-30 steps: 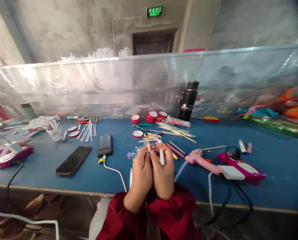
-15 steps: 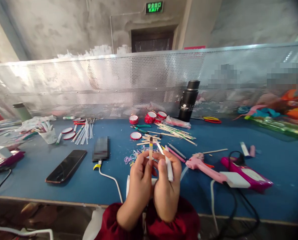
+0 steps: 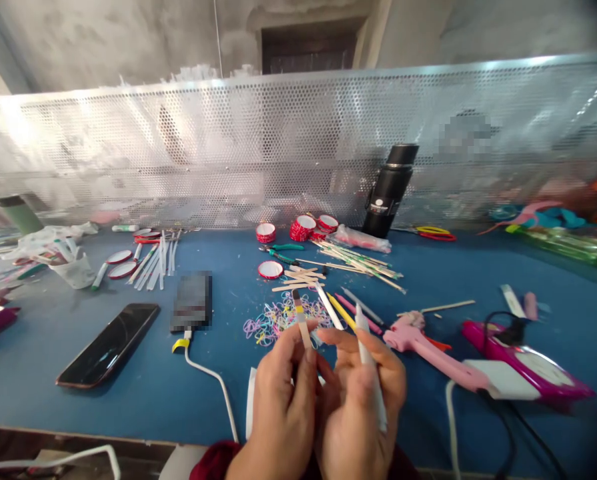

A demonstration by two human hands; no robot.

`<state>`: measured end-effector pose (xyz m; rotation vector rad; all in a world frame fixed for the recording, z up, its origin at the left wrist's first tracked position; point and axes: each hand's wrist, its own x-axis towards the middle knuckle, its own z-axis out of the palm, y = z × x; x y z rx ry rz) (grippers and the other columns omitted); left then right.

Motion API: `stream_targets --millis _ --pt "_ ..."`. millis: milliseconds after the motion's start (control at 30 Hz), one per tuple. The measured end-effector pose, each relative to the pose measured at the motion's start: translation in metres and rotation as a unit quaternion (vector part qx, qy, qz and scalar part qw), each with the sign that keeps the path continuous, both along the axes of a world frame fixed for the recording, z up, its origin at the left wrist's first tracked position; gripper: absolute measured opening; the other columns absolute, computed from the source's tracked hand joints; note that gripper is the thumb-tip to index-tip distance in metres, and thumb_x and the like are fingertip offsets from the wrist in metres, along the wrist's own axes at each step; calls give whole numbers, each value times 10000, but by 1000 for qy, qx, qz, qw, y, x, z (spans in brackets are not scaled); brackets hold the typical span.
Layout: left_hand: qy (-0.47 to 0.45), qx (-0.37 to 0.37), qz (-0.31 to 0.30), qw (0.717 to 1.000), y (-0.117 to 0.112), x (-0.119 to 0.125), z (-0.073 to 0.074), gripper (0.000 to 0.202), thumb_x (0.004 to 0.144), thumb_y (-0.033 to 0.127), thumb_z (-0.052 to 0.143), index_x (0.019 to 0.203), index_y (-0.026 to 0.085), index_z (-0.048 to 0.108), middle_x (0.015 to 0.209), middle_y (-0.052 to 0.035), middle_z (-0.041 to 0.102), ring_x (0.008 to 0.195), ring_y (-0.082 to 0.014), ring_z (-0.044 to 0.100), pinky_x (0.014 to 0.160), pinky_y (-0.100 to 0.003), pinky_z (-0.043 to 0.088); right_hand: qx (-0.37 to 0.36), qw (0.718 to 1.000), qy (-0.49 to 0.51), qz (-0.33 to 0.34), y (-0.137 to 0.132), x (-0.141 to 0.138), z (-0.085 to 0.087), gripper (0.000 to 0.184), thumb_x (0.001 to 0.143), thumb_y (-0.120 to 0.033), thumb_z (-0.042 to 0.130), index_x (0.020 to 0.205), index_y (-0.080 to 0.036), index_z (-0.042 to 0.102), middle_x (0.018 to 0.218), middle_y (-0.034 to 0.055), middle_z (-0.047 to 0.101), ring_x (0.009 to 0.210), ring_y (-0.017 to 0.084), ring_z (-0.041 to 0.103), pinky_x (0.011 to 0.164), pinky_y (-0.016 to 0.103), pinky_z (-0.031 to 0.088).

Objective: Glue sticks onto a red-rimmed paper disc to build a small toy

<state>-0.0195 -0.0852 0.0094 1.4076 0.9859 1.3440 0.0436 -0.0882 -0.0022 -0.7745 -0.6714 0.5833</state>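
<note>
My left hand [image 3: 283, 393] pinches a wooden craft stick [image 3: 302, 320] upright between thumb and fingers. Its top end is dark brown with a yellow band below. Close beside it on the right, my right hand [image 3: 365, 400] grips a white marker pen [image 3: 371, 367], tip up and leaning left. The pen's tip is apart from the stick. Behind the hands lie a heap of coloured rubber bands [image 3: 273, 319], several loose craft sticks [image 3: 301, 277], and a white pen [image 3: 329, 307], a yellow pen [image 3: 342, 311] and a pink pen [image 3: 361, 313].
A pink hot glue gun [image 3: 433, 353] and a magenta power strip [image 3: 533, 367] lie right. A phone [image 3: 109, 345] and a cabled dark device [image 3: 191, 301] lie left. Farther back are red tape rolls [image 3: 265, 233], green-handled pliers [image 3: 283, 253], thin sticks [image 3: 361, 263] and a black bottle [image 3: 389, 190].
The view has tipped downward. My right hand and the marker have moved right, away from the stick. The craft stick now leans a little left in my left hand.
</note>
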Motion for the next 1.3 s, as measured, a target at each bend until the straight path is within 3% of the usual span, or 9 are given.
stream_targets --millis 133,200,300,367,533,733,967,1133,1300 --pt "10 -7 -3 1000 0 -1 -4 322 1077 469 469 1181 210 630 829 -22 664 684 -131 586 645 -232 457 25 999 4 -24 1 1 -5 581 928 -770 541 1096 -241 712 868 25 640 767 187 667 635 317 568" --pt "21 10 -3 1000 2 -1 -5 292 1082 457 459 1119 215 619 869 -25 672 708 -132 590 661 -241 444 14 1000 -11 -24 0 2 -3 508 955 -700 569 1041 -226 731 847 28 637 788 194 675 693 341 574" --pt "37 22 0 999 4 -2 -3 284 1087 447 444 1012 212 586 866 -21 658 688 -130 552 645 -252 417 -14 999 -14 -26 -3 0 3 261 986 -481 636 1089 -250 700 893 22 672 842 198 704 753 357 580" --pt "43 11 -3 999 4 -2 1 290 1086 451 438 980 213 565 852 -23 644 680 -136 543 643 -259 421 -41 999 -24 -26 -4 -1 5 222 962 -420 680 1103 -249 681 975 36 711 880 210 732 767 359 593" --pt "14 9 -18 1000 0 -2 5 320 1081 487 424 1032 215 586 914 -58 695 721 -162 611 681 -275 484 -54 996 -75 -20 -7 0 0 247 915 -375 743 1108 -235 677 1062 69 745 936 246 762 795 375 620" --pt "-22 5 46 999 -4 1 -1 381 1018 534 549 1234 232 634 988 -102 743 799 -212 671 637 -280 521 8 992 -113 -55 -11 -4 -4 173 964 -306 667 1128 -250 671 1030 63 701 930 224 720 791 380 600" --pt "-39 -19 -23 999 -1 -1 6 304 1070 482 467 1002 221 607 784 -9 599 637 -133 507 592 -244 440 37 992 -102 -60 -9 -8 0 14 975 -255 641 978 -242 639 869 20 621 824 188 631 789 379 539" --pt "-8 12 -5 1000 2 -2 -2 280 1090 455 445 1023 231 599 778 5 613 617 -125 498 570 -257 374 18 989 -131 -63 -9 -3 -6 37 965 -268 659 964 -232 649 920 25 623 839 174 624 729 313 529" --pt "6 18 4 1000 5 -2 -8 294 1096 452 430 1013 230 604 800 0 636 634 -125 532 578 -265 364 7 977 -189 -100 -8 -1 0 68 981 -280 640 947 -225 662 901 19 636 836 160 629 738 288 524"
